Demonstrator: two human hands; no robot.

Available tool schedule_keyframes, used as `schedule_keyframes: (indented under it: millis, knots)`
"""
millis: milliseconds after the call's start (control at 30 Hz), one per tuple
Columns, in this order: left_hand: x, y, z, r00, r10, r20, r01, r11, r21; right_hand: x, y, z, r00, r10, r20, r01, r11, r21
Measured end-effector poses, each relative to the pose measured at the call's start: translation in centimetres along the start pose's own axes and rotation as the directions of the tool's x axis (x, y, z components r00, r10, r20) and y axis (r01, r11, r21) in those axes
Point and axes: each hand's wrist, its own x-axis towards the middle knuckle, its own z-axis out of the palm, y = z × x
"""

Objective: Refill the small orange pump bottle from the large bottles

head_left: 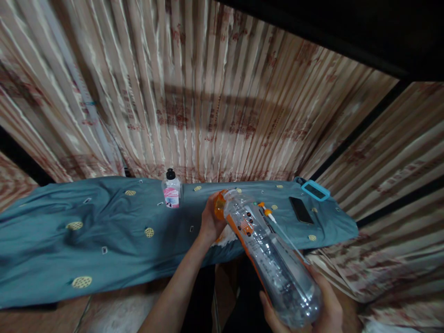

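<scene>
A large clear plastic bottle with an orange label strip is held tilted in front of me, its top pointing up and left. My left hand is closed around the orange cap at its neck. Near the base, my right hand grips the bottle from below and the side. Beside the bottle is an orange-and-white nozzle with a long thin tube running toward my right hand; whether the hand touches it I cannot tell. Something white and crumpled lies behind my left wrist, partly hidden.
A teal cloth with pineapple prints covers the long surface. On it stand a small clear bottle with a black cap and pink label, a dark phone and a blue-framed device. Pleated curtains hang behind and at the right.
</scene>
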Motion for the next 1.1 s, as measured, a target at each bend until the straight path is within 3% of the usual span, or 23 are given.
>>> schedule_keyframes:
  millis: [467, 767, 1100]
  knots:
    - [-0.1, -0.3, 0.2, 1.000, -0.022, -0.013, 0.022, 0.999, -0.044, 0.3, -1.1, -0.3, 0.999, 0.047, 0.015, -0.047, 0.999, -0.020]
    - [-0.1, -0.3, 0.2, 1.000, -0.013, -0.013, 0.013, 1.000, -0.029, 0.5, -1.1, -0.3, 1.000, -0.003, -0.011, 0.003, 0.999, -0.032]
    - [-0.3, -1.1, 0.2, 1.000, -0.006, -0.007, 0.006, 0.998, 0.056, 0.0, -0.9, -0.3, 0.996, 0.092, 0.016, -0.091, 0.995, -0.035]
